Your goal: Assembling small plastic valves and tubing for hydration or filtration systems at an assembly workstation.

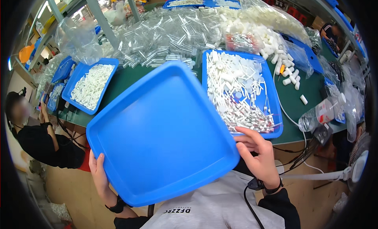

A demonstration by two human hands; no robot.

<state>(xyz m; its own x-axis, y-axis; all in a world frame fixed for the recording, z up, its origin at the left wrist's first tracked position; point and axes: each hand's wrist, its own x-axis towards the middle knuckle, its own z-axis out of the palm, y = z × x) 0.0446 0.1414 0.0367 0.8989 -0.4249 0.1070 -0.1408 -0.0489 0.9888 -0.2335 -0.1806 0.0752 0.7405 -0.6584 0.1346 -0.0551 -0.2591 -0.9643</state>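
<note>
Held tilted across the near edge of the green work surface (315, 89): a shallow blue plastic tray (161, 130), its open side turned up toward the camera, its lower corners hanging past that edge above a grey shirt (232, 205). Cannot tell about any contact between its underside and the surface.

Probably light for its breadth, stiff along the raised rim, perhaps slightly flexible across the broad floor. Smooth and likely a little slippery; hardly fragile. Best taken by the rim on opposite sides, with thumbs over the lip and fingers beneath, for control over any swing of the corners.

At the tray's left side, left hand (98, 172) clamped on the wall: thumb against the lip, fingers together around the outside, tips hidden. At the right corner, right hand (258, 156) with thumb and index finger spread moderately apart, thumb tip at the rim, other fingers loosely curled just beside it. Hard to tell a firm pinch from a light touch there.

Just beyond that hand, toward the surface's near edge, a blue tray of white stick-like parts (278, 128); toward the left edge, a smaller loaded tray (77, 104); toward the far edge, heaped clear tubes (177, 36).
</note>
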